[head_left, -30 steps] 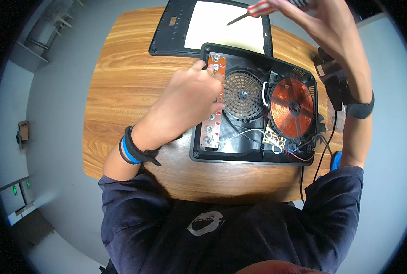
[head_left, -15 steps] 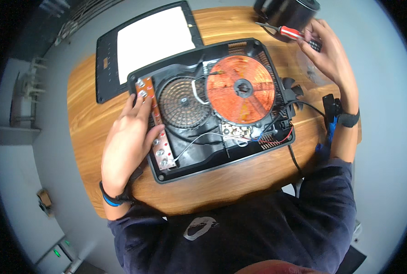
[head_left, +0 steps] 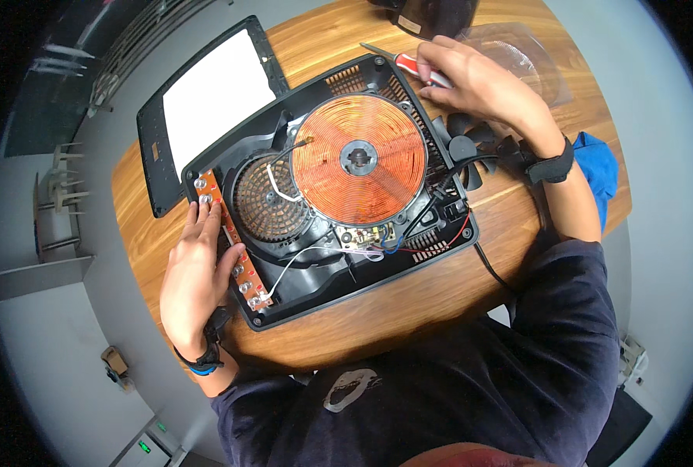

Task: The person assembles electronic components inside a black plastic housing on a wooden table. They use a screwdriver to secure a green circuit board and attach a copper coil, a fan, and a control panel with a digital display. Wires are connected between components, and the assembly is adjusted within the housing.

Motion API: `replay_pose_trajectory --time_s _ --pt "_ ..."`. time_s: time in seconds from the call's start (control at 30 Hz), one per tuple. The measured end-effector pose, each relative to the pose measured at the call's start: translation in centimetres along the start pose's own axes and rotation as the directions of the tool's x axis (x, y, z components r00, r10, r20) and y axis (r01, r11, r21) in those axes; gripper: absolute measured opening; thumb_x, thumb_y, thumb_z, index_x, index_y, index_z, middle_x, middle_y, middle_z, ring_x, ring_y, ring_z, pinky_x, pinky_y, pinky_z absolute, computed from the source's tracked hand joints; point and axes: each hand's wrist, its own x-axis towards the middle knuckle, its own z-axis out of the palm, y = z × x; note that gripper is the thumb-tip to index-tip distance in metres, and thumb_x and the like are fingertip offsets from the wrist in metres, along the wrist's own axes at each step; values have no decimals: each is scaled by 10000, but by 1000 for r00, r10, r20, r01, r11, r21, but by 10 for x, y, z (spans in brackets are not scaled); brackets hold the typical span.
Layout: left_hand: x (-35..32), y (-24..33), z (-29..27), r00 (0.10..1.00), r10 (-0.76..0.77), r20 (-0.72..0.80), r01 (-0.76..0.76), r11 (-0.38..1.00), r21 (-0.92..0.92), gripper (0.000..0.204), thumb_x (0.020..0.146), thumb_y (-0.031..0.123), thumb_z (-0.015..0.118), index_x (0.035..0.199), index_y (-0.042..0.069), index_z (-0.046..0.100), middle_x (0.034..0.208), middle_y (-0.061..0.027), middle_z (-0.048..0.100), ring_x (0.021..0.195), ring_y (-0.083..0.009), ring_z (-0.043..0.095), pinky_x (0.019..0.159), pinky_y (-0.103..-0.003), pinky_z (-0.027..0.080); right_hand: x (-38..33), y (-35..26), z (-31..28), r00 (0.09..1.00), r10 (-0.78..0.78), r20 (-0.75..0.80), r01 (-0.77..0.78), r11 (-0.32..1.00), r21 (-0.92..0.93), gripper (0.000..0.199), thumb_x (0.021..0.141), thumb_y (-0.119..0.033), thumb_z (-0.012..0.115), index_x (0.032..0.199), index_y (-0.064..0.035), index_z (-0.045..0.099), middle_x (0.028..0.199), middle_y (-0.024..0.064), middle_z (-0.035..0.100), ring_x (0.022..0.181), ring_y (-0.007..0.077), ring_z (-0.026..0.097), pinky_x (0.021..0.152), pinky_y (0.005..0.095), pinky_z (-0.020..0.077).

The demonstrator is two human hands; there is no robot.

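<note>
The opened black base of an induction cooker (head_left: 315, 307) lies before me on the table. Inside it are a round copper coil (head_left: 323, 183), a round vent grille (head_left: 268, 198) and a small circuit board with thin wires. My left hand (head_left: 191, 276) rests on the narrow orange circuit board strip (head_left: 245, 276) along the base's left side. Its fingers lie across the strip and the thumb is spread apart. Beyond the base's far right corner, my right hand (head_left: 482, 86) curls around the red-and-white handle of a screwdriver (head_left: 407, 64), whose shaft points to the far left.
A black panel (head_left: 156, 167) with a white sheet lies behind the base at left. A black fan (head_left: 464, 146) sits against the right side. A dark jug-like container (head_left: 436, 15), clear plastic packaging (head_left: 517, 50), blue cloth (head_left: 598, 179) and black cord (head_left: 490, 265) are also around.
My right hand has lowered with the screwdriver toward the tabletop, nearer the base's far right corner. My left hand stays on the strip. The whole view has shifted and turned slightly.
</note>
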Motion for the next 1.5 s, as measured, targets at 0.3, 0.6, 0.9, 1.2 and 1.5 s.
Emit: replay_pose_trajectory --time_s 0.3,0.6,0.9,1.2,1.5 --pt "0 -8 -7 998 25 62 -22 998 -52 703 927 163 813 1530 -60 529 1513 -297 577 1545 -423 410 1184 -518 462 -3 26 -18 993 40 -115 -60 983 -175 117 1033 -111 626 1052 1 597 978 199 659 928 415 656 822 467 523" --pt "-1 -1 -4 997 -68 48 71 995 -64 699 910 113 816 1537 -17 536 1538 -319 543 1519 -427 442 1207 -491 439 -14 13 -10 986 154 64 -128 944 -304 158 934 -117 617 971 -11 727 897 259 706 896 429 714 781 469 561" --pt "2 0 -4 998 -49 47 52 995 -81 708 907 71 810 1542 -32 516 1567 -346 488 1476 -460 469 1188 -486 449 -24 7 -5 993 100 61 -86 975 -206 124 897 -157 672 921 -36 660 877 231 664 906 420 672 780 457 549" --pt "0 0 -6 999 -7 33 8 1000 -11 697 928 113 797 1543 -53 515 1547 -342 521 1482 -453 478 1162 -500 485 -11 -11 -1 984 -59 -168 25 980 -197 157 979 -124 662 961 6 576 968 200 659 924 419 683 773 474 541" --pt "0 0 -3 997 -60 53 64 995 -73 707 910 74 809 1540 -49 514 1568 -361 482 1499 -464 446 1211 -478 427 12 -46 -13 996 -87 -8 87 966 244 210 925 -141 820 1020 -13 683 915 109 690 827 259 684 743 359 544"
